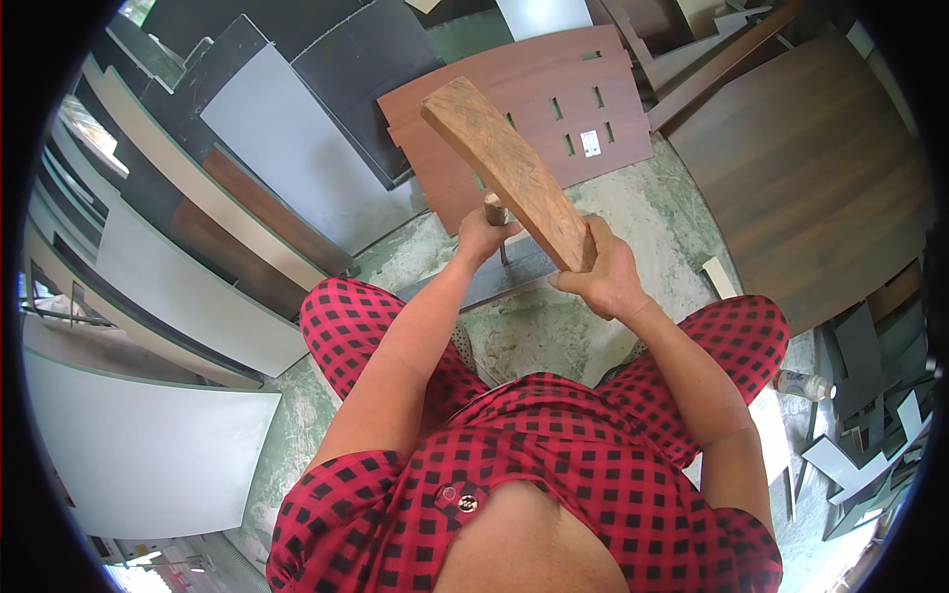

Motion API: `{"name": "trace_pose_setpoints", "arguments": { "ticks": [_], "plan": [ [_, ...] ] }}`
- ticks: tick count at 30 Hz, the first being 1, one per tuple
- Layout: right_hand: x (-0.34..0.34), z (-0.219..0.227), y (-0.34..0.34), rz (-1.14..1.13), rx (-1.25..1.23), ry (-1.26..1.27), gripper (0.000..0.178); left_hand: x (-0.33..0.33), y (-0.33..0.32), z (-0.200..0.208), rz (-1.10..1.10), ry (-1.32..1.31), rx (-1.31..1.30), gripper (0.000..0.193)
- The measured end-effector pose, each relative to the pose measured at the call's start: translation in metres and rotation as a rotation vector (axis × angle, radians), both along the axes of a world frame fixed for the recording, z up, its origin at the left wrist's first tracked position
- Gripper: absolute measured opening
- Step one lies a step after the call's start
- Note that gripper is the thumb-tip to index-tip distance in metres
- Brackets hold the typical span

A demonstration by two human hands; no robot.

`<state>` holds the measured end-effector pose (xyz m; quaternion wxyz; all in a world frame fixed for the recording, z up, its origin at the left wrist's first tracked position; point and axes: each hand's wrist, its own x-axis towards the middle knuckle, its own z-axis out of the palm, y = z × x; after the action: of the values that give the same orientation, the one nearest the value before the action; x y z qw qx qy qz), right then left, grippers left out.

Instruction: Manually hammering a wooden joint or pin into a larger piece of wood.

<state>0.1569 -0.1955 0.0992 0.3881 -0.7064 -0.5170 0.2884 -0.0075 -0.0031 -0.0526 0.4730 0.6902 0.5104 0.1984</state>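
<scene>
My right hand (pixel 610 280) grips the lower end of a thick, rough wooden block (pixel 509 170), raised at a slant with its far end to the upper left. My left hand (pixel 478 237) is closed around a chisel-like tool with a short wooden handle (pixel 494 206). A thin dark shaft (pixel 503 251) extends below that hand towards a dark grey board (pixel 482 283) on the floor between my feet. Whether the shaft's tip touches the board is hard to make out. The wooden block is above and to the right of the tool's handle.
A reddish-brown slotted panel (pixel 534 109) lies ahead. Large boards lean at the left, including a white one (pixel 158 455). A big dark brown panel (pixel 801 168) stands at the right, with a plastic bottle (pixel 804 385) and scattered offcuts (pixel 870 445) near my right knee.
</scene>
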Motion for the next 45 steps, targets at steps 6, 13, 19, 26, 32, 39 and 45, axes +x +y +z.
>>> {"name": "trace_pose_setpoints", "arguments": {
  "ticks": [6,13,19,26,32,39,45],
  "plan": [
    [0.000,-0.004,-0.002,0.013,-0.031,-0.019,0.078,0.004,-0.003,0.016,-0.032,-0.001,-0.110,0.040],
    [-0.003,-0.003,-0.001,0.033,-0.034,-0.055,0.079,-0.003,0.003,0.005,-0.036,-0.061,-0.202,0.030],
    [-0.004,-0.002,0.000,0.015,0.026,-0.037,0.079,-0.001,0.002,-0.001,-0.034,-0.035,-0.004,0.034],
    [-0.003,-0.011,0.004,0.066,-0.206,-0.200,0.069,0.004,-0.005,0.019,-0.092,0.078,0.080,0.037],
    [-0.004,-0.012,0.006,0.085,-0.366,-0.082,0.067,-0.002,-0.002,0.008,-0.074,0.109,0.048,0.037],
    [0.000,-0.019,0.008,-0.063,-0.217,0.536,0.061,-0.004,0.004,0.003,-0.093,0.099,0.007,0.033],
    [0.016,-0.044,0.011,-0.244,-0.367,1.016,0.046,0.005,0.002,0.017,-0.118,0.171,-0.050,0.034]
  ]
}}
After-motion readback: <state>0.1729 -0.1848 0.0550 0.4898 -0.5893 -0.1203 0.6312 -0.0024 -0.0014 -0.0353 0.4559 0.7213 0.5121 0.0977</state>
